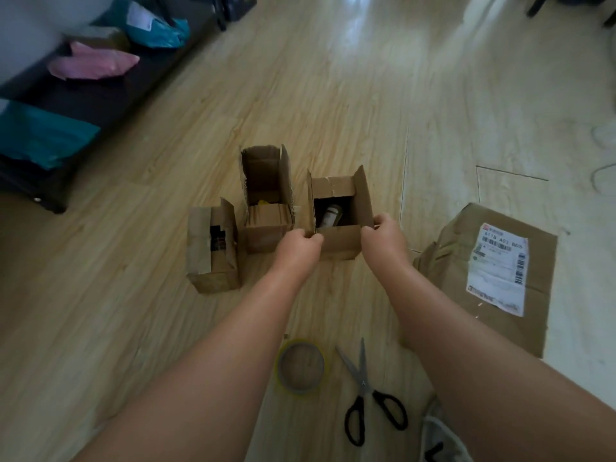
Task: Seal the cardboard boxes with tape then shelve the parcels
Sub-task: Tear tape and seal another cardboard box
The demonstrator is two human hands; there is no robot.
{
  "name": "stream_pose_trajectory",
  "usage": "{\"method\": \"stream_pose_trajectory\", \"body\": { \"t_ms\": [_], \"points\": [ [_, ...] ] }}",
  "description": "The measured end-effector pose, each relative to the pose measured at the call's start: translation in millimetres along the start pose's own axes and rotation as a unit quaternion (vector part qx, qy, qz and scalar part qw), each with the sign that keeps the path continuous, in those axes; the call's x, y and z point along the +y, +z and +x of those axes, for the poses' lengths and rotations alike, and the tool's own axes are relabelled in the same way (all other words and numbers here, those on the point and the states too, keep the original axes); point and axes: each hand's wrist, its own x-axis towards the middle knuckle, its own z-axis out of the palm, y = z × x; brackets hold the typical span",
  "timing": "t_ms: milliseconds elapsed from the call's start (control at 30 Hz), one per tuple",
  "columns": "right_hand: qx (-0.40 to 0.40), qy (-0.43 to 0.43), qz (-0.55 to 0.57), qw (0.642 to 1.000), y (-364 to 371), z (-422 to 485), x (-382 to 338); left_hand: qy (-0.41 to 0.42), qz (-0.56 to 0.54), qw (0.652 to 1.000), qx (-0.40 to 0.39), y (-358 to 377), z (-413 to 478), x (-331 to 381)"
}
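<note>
As the left hand (pixel 298 243) and right hand (pixel 383 231) pinch flaps of the open box (pixel 340 243), uneven folding could leave gaps the tape (pixel 300 366) cannot seal

The white shipping label (pixel 496 266) on the flat cardboard piece (pixel 541 288), near the floor's right edge, reads roughly "611B A03 B05" above barcodes; its smaller print is too blurred.

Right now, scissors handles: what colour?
Black handles, grey metal blades, on the scissors lying on the floor; clearest in the head view.
</note>
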Motion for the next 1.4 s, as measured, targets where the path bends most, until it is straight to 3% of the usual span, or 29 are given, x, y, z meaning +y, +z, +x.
{"method": "stream_pose_trajectory", "body": {
  "t_ms": [233,367,600,833,1000,1233,1400],
  "points": [
    [0.023,-0.014,0.094,0.995,-24,-65,9,0.091,-0.134,0.986,0.043,-19,-82,-6],
    [-0.005,0.019,0.198,0.98,-26,-106,8,0.083,-0.202,0.972,0.088,-33,-126,-28],
    [-0.079,-0.021,0.224,0.971,6,-174,3,0.07,-0.282,0.946,0.144,-80,-166,-67],
    [-0.141,-0.045,0.201,0.968,19,-204,9,0.076,-0.199,0.962,0.17,-109,-180,-86],
    [-0.169,-0.125,0.174,0.962,11,-212,0,0.089,-0.135,0.964,0.212,-103,-182,-81],
    [-0.182,-0.242,0.037,0.952,13,-215,-1,-0.029,-0.32,0.936,0.143,-96,-186,-78],
    [-0.163,-0.29,-0.021,0.943,16,-220,0,-0.027,-0.334,0.937,0.104,-107,-189,-76]
  ]
}}
